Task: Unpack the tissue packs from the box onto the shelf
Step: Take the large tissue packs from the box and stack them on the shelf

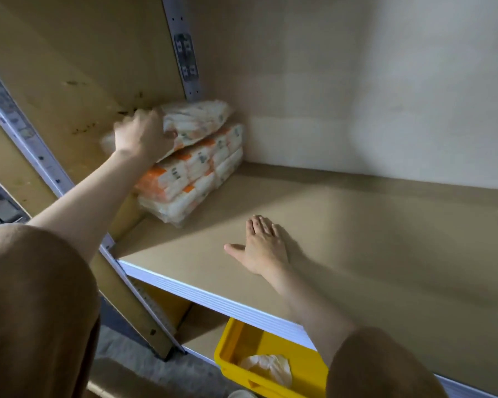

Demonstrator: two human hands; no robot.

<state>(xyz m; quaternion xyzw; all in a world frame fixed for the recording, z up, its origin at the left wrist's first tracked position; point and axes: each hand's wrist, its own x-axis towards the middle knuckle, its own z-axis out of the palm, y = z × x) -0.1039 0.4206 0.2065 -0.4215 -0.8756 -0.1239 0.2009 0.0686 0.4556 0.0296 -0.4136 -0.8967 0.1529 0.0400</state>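
Note:
White and orange tissue packs are stacked in the far left corner of the brown shelf board [357, 225]. Two packs [190, 182] lie flat at the bottom. A third tissue pack [196, 122] rests tilted on top, and my left hand [140, 136] grips its near left end. My right hand [263, 245] lies flat, palm down, on the bare board to the right of the stack, fingers spread and holding nothing. The box is not in view.
A perforated metal upright [186, 53] stands at the back corner behind the stack. The shelf's white front edge [213, 300] runs diagonally. Below it a yellow bin [236, 349] holds crumpled white material. A pale wall closes the back.

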